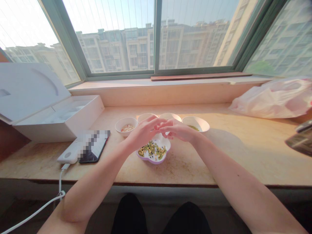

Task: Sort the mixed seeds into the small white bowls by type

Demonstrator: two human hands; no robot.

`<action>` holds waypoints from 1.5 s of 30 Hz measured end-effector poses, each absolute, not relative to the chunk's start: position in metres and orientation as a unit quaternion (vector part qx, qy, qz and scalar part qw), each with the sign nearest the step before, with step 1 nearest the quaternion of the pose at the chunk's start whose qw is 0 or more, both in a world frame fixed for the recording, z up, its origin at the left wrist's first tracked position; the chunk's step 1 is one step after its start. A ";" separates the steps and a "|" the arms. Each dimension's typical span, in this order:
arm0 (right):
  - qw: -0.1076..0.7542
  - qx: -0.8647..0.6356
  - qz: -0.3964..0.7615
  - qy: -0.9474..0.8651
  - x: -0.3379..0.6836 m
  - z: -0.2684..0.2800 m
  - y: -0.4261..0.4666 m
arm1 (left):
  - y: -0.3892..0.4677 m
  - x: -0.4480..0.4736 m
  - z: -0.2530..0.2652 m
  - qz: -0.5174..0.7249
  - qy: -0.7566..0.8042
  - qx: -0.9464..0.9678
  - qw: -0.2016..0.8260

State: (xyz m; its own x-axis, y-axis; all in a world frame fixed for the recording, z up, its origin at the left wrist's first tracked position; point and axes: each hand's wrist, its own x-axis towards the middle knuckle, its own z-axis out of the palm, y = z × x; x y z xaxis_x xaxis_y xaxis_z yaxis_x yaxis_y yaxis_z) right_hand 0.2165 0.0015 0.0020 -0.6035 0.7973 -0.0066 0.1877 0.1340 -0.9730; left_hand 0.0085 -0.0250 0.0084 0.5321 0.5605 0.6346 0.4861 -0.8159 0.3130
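My left hand point(143, 131) and my right hand point(179, 130) meet above a white flower-shaped dish point(154, 155) with a purple rim. The dish holds a mix of green and yellow beans point(152, 150). The fingertips of both hands touch each other over the dish's far edge; I cannot tell whether they pinch a bean. Behind the hands stands a row of small white bowls. The left bowl point(125, 125) holds pale pieces. The right bowl point(196, 123) holds a few green beans. Two middle bowls point(158, 116) are partly hidden by my hands.
An open white box point(52, 112) with its lid up sits at the left. A phone point(94, 149) and a white power bank point(70, 154) with a cable lie beside it. A plastic bag point(273, 97) rests at the right. A dark object point(301, 139) pokes in at the right edge.
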 end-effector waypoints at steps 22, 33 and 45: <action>0.375 -0.418 0.245 -0.790 0.219 0.000 0.004 | -0.025 0.002 0.007 0.231 0.433 0.868 0.069; 0.285 -0.634 0.027 -0.718 0.277 0.024 0.019 | -0.036 -0.002 0.024 -0.074 0.339 0.930 0.122; 0.201 -0.739 0.086 -0.637 0.302 0.033 0.016 | -0.034 0.008 0.006 -0.048 0.339 0.938 0.056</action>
State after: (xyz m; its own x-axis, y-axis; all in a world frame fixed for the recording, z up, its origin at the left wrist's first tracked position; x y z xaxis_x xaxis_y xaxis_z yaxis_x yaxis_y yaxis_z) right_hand 0.3016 0.0159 0.0328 0.1725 0.9765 0.1290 0.9070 -0.1064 -0.4074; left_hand 0.0084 -0.0345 0.0064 0.7654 0.6307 -0.1281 0.6414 -0.7638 0.0724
